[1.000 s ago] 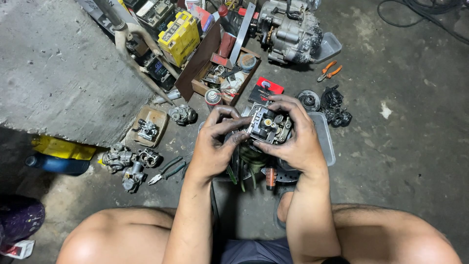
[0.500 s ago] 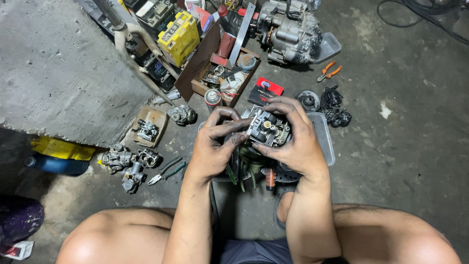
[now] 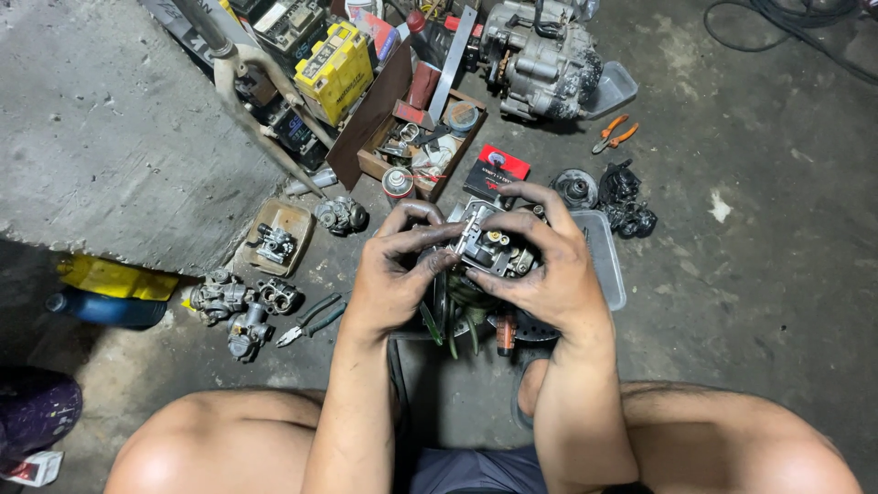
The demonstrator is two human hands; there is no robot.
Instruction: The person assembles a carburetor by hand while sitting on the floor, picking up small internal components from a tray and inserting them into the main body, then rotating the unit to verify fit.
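Carburetor (image 3: 494, 249) tilted since, hands (image 3: 476, 270) gripping, concrete floor (image 3: 750, 274)

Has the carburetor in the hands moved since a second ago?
Barely: the carburetor, held between the left hand and right hand, sits in about the same spot beside the clear plastic tray; it looks slightly turned.

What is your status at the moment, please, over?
Left hand and right hand both gripping the small metal carburettor above the clear plastic tray. Nothing between the hands.
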